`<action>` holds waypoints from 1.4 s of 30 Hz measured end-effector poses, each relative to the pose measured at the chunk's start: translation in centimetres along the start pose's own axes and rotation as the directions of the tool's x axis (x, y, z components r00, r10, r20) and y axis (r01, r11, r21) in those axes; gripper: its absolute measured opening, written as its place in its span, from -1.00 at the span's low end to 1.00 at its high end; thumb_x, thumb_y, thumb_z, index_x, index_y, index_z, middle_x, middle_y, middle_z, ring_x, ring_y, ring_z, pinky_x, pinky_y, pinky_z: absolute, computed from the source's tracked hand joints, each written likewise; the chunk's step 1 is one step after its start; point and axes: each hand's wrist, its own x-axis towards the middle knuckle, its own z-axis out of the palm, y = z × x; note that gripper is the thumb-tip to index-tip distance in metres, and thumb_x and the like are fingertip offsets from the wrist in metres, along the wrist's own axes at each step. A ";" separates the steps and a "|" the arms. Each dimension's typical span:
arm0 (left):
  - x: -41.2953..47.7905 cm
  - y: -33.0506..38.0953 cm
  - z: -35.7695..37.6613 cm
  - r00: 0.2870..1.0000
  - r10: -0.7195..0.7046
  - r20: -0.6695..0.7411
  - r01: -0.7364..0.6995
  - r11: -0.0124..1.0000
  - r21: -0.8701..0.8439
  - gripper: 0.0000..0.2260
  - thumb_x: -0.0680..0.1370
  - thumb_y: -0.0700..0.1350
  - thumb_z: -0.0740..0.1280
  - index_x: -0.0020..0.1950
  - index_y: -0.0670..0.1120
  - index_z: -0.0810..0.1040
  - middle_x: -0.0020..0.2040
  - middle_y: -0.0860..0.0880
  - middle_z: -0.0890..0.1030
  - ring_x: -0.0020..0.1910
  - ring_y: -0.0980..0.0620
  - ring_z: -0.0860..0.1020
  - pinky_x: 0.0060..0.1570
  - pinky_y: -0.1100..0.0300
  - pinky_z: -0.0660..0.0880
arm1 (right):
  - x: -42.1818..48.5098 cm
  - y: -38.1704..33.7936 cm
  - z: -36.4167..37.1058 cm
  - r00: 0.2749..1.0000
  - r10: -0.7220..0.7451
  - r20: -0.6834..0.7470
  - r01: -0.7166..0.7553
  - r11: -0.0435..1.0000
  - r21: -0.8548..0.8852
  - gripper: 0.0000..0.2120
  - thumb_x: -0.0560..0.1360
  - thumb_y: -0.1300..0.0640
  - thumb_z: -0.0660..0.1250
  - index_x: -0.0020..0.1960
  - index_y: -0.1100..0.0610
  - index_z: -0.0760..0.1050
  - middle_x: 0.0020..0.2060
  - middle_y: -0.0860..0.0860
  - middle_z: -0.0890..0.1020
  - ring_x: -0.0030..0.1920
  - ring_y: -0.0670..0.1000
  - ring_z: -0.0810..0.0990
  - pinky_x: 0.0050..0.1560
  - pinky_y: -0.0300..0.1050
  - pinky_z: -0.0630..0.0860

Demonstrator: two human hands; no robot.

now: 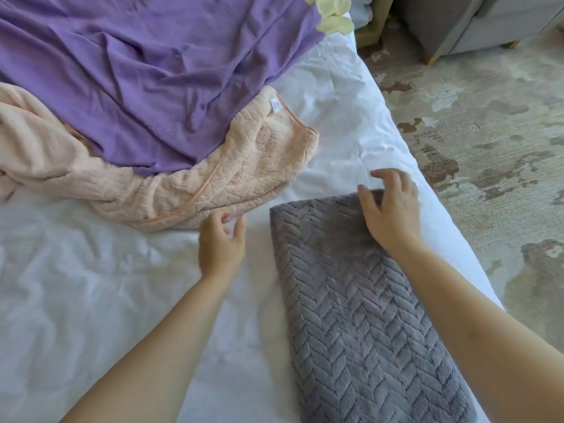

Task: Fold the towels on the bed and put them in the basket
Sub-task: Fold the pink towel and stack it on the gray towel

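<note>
Right hand (392, 209) spreads relaxed over the folded grey towel (360, 315), lower right; left hand (221, 244) loose, empty, beside the pink towel (232, 175).

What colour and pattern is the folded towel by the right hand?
Grey towel, herringbone pattern; head view.

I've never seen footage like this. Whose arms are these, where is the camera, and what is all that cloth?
No machine here: these are a person's two bare arms, filmed by one wide-angle camera worn on their head, looking down at a bed with a white sheet. A folded grey towel lies near its edge; the right hand rests on the towel's far end, fingers spread. The left hand hovers with relaxed fingers beside a crumpled pink towel and grips nothing. A purple cloth lies partly over the pink towel, and a pale yellow cloth shows at the top. No basket is in view.
</note>
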 end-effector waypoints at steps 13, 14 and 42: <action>10.6 -9.4 -13.1 0.932 0.324 0.164 -0.357 0.735 0.577 -0.85 0.53 -0.04 0.31 -0.02 -0.06 0.63 0.05 -0.04 0.65 0.12 -0.12 0.53 0.30 -0.02 0.21 | -1.8 -17.8 14.4 0.786 -0.470 0.401 0.512 0.859 0.004 -0.48 0.48 0.02 0.33 0.41 0.04 0.33 0.44 -0.07 0.31 0.45 0.09 0.21 0.37 0.02 0.21; 10.2 -9.2 -13.7 0.923 0.353 0.155 -0.380 0.762 0.524 -0.82 0.54 -0.06 0.27 -0.02 -0.11 0.61 -0.04 -0.12 0.66 0.02 -0.18 0.55 0.18 -0.03 0.32 | -2.2 -18.6 14.9 0.768 -0.498 0.403 0.550 0.835 -0.016 -0.46 0.48 -0.02 0.33 0.42 0.02 0.32 0.46 -0.09 0.29 0.48 0.07 0.17 0.41 0.03 0.15; 0.1 6.6 -54.4 0.910 0.411 0.052 -0.388 0.891 -0.236 -0.91 0.55 -0.15 0.34 -0.12 0.03 0.53 -0.31 0.21 0.58 -0.25 0.30 0.51 -0.22 0.51 0.39 | -8.1 -49.3 -15.7 0.896 -0.394 0.204 0.352 0.912 0.213 -0.82 0.49 0.17 0.35 0.09 0.09 0.50 0.08 0.04 0.57 -0.04 0.02 0.53 -0.19 -0.18 0.43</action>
